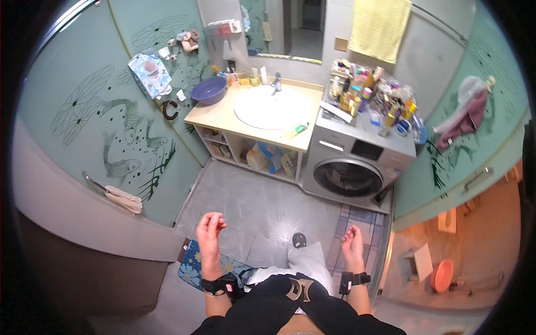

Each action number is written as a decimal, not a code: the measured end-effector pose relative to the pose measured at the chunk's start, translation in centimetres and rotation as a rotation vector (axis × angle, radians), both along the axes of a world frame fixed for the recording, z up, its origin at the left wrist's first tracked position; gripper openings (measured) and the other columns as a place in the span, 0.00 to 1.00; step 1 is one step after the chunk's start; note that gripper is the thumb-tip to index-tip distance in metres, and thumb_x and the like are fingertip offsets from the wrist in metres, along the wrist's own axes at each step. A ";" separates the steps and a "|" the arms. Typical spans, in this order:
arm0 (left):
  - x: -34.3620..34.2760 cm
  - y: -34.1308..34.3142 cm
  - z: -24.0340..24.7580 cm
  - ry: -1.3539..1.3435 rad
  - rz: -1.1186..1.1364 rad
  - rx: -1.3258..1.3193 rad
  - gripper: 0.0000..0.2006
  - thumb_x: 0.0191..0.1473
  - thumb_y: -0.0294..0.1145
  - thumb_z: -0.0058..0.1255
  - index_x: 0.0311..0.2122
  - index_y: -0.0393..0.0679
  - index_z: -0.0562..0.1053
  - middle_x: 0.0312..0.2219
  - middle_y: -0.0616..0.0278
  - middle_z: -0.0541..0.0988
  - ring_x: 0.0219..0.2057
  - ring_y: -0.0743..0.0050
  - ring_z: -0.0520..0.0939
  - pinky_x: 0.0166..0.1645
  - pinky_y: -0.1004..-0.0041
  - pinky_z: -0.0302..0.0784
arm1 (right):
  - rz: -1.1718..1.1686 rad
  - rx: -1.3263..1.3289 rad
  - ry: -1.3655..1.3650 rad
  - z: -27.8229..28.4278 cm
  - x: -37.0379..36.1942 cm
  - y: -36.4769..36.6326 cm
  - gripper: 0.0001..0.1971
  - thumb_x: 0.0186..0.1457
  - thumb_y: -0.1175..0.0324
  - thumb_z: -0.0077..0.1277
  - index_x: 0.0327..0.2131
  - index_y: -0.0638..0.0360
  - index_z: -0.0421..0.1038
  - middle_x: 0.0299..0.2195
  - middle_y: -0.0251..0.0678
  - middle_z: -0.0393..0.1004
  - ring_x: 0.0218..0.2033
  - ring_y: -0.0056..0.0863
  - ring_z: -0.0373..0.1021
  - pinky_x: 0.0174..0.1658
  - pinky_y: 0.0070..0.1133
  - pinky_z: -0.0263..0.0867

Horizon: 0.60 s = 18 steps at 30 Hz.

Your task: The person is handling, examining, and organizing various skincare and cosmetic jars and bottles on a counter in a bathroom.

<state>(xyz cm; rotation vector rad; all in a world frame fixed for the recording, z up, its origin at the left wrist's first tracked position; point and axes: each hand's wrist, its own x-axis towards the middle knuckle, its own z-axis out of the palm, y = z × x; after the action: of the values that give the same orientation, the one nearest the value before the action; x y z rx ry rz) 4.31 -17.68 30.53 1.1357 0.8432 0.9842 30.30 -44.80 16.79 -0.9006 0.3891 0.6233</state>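
My left hand (210, 233) is raised above the floor near a blue flowered mat (191, 267), its fingers curled together. No object shows in it. On the other side, my right hand (352, 243) is up over a plaid mat (350, 229), fingers folded in toward the palm and nothing seen in them. Both wrists wear black straps with small devices. Neither hand touches anything. Ahead of them stand a vanity with a white sink (265, 111) and a silver washing machine (349, 173).
A purple basin (209, 91) and a green-and-white tube (296, 130) lie on the counter (218, 118). Bottles (365, 99) crowd the washer top. A yellow towel (381, 28) hangs behind. Green sliding doors flank the room; an orange basin (441, 276) and a stool (420, 262) stand at right.
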 end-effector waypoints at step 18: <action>5.1 21.3 -1.9 0.034 0.454 -0.106 0.07 0.54 0.32 0.43 0.29 0.40 0.69 0.21 0.68 0.69 0.22 0.84 0.69 0.29 0.83 0.67 | 0.775 0.145 -0.130 4.0 7.7 41.7 0.08 0.55 0.67 0.39 0.24 0.57 0.63 0.16 0.26 0.60 0.17 0.15 0.57 0.22 0.14 0.56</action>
<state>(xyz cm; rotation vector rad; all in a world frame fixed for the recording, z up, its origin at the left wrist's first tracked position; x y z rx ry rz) 9.43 3.63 28.66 0.8881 1.1983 1.2760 37.97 -3.14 20.84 -0.9377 -0.1448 1.2752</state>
